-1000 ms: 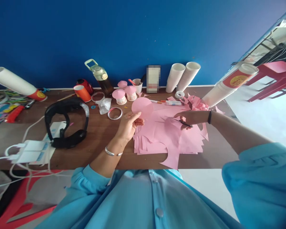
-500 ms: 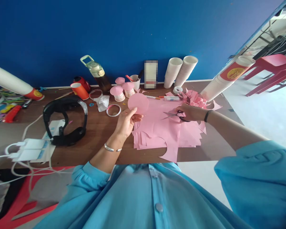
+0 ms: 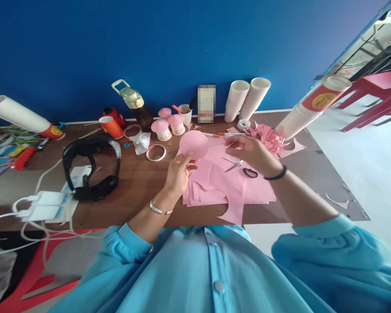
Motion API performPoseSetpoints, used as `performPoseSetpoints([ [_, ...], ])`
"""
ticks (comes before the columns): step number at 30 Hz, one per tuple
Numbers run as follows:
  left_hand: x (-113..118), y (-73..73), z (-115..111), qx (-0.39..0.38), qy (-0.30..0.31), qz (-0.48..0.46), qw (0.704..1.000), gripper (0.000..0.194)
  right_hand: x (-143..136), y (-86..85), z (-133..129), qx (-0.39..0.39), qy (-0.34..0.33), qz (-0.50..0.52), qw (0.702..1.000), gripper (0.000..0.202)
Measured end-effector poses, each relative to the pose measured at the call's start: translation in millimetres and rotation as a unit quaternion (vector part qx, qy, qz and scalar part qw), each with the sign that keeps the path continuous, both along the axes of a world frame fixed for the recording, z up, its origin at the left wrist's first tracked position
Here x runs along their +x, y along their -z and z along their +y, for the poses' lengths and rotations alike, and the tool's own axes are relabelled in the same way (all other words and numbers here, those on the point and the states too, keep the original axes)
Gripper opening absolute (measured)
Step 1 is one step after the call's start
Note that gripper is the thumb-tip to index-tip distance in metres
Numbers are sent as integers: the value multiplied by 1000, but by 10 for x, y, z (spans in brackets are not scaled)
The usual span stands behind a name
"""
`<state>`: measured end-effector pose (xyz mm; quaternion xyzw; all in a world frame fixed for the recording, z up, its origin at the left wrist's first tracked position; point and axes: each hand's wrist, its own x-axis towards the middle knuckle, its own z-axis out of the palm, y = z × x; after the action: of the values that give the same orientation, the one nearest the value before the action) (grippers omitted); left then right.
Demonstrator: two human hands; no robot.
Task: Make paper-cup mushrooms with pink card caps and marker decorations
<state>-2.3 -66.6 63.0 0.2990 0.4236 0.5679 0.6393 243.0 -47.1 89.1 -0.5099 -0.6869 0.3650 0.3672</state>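
My left hand (image 3: 180, 172) pinches a pink paper circle (image 3: 194, 144) by its lower edge, thumb in front. My right hand (image 3: 251, 150) hovers above the pink paper with nothing in it, fingers stretched out to the left and slightly blurred. Just below it the scissors (image 3: 239, 165) lie on the pink paper sheets (image 3: 215, 174), blades parted and pointing left. A curved notch is cut from the front of the top sheet. Pink paper scraps (image 3: 270, 138) are heaped behind the right wrist.
Several small cups with pink paper cone tops (image 3: 160, 126) stand at the back beside a pen cup (image 3: 185, 113). Stacked paper cups (image 3: 237, 101) line the wall. Leftward are a tape roll (image 3: 155, 152), a bottle (image 3: 133, 104), a black headset (image 3: 91, 191) and a power strip (image 3: 57, 208) with cables.
My right hand has let go of the scissors, which now lie on the paper, and has risen toward the left. My left hand with the paper circle has shifted slightly right.
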Motion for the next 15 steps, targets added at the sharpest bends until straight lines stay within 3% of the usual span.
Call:
performPoseSetpoints([
  [2,41,24,-44,2,14,10,1000,36,-361,55,-55,-55,-31,137,989,43],
  [5,-2,21,-52,7,52,39,998,35,-665,170,-52,-83,-14,217,973,42],
  [11,-278,1,194,47,82,130,987,29,-676,286,-2,-39,-54,86,994,41],
  [15,-334,84,298,64,127,175,974,21,-746,341,-40,14,-27,115,993,40],
])
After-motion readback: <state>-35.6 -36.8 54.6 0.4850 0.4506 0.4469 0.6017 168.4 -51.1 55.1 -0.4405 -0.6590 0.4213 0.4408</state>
